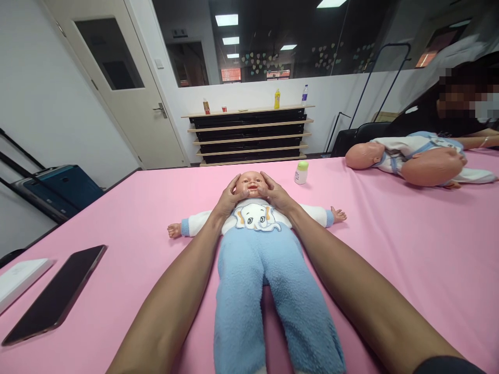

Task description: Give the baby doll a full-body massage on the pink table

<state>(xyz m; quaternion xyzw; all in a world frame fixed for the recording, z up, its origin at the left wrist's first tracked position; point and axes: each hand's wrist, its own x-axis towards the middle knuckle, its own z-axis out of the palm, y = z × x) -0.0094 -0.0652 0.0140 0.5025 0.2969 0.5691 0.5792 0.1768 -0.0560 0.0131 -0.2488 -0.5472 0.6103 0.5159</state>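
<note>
The left hand point(230, 198) is grasping one cheek of the doll point(257, 249), which is lying face-up on the pink table point(136, 208). Its smooth head point(253, 178) is looking stiff and slippery, while its clothed trunk point(258, 217) is seeming softer, offering surer hold. The right hand point(278, 196) is grasping the other cheek; how firmly, I cannot tell.

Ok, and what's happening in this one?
A person's left hand and right hand cup the sides of the head of a baby doll. It lies face up, arms spread, on a pink-covered table. A green-lidded jar stands to the right of its head.
</note>
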